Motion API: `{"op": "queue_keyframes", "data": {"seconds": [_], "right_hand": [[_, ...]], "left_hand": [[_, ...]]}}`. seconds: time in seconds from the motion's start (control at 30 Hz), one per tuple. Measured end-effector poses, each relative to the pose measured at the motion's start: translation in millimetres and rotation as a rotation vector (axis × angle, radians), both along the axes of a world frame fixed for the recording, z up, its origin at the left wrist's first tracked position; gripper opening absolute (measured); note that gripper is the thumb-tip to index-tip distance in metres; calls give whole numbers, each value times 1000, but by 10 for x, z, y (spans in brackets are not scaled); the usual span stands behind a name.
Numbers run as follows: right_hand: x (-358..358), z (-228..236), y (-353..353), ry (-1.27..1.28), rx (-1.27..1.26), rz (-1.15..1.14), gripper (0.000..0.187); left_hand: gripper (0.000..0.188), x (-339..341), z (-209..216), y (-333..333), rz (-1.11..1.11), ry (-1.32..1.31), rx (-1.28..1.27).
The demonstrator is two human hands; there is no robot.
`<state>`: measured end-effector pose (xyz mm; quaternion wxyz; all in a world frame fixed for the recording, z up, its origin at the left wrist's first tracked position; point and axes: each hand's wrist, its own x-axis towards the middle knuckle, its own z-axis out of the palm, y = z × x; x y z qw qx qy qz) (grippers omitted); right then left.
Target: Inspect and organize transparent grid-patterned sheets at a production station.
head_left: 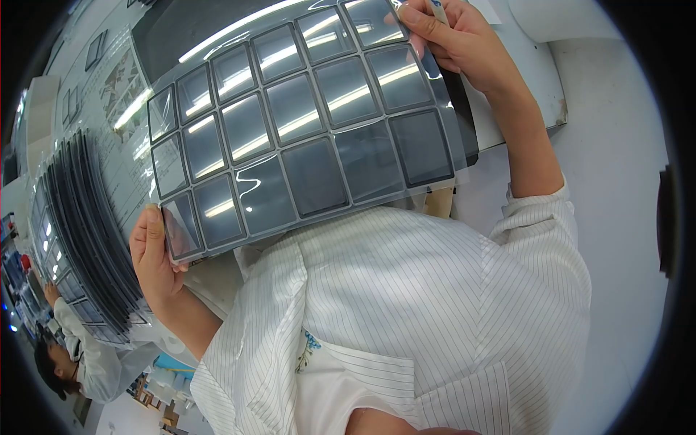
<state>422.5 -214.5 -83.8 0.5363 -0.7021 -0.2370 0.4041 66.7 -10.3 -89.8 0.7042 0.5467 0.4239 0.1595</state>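
A clear plastic tray [451,123] is held up in front of my chest, tilted, its far right corner higher in the picture. Dark rectangular glass-like panels [293,105] fill its rows of compartments, and ceiling lights reflect off them. My left hand [154,250] grips the near left corner, thumb on top and the other fingers partly hidden underneath. At the far right corner my right hand [460,43] pinches the edge between thumb and fingers. A small whitish and blue object [439,11] shows by the right fingers; its kind is unclear.
On the left stands a large stack of similar dark-filled trays [90,225]. A white table [525,94] has its corner at the right. Behind my tray lies a dark surface [163,43]. Another person [90,362] in white reaches toward the stack from the lower left.
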Motion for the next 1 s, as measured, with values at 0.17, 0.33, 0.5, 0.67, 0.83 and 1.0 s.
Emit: {"op": "queue_keyframes", "data": {"seconds": [0.17, 0.33, 0.5, 0.67, 0.83, 1.0], "right_hand": [[-11, 26, 19, -16, -6, 2, 19], [-12, 46, 24, 18, -23, -4, 20], [-3, 38, 15, 19, -19, -5, 20], [26, -32, -1, 15, -5, 4, 21], [34, -101, -36, -182, 62, 125, 26], [-32, -110, -40, -172, 39, 76, 25]], "left_hand": [[30, -11, 1, 7, -6, -8, -4], [28, -19, 5, -1, 29, 1, -5], [26, -105, -81, 74, -56, -67, -6], [28, -95, -61, 58, -59, -49, -12], [28, -138, -79, 52, -105, -69, 23], [26, -192, -132, 0, -188, -199, 80]]}}
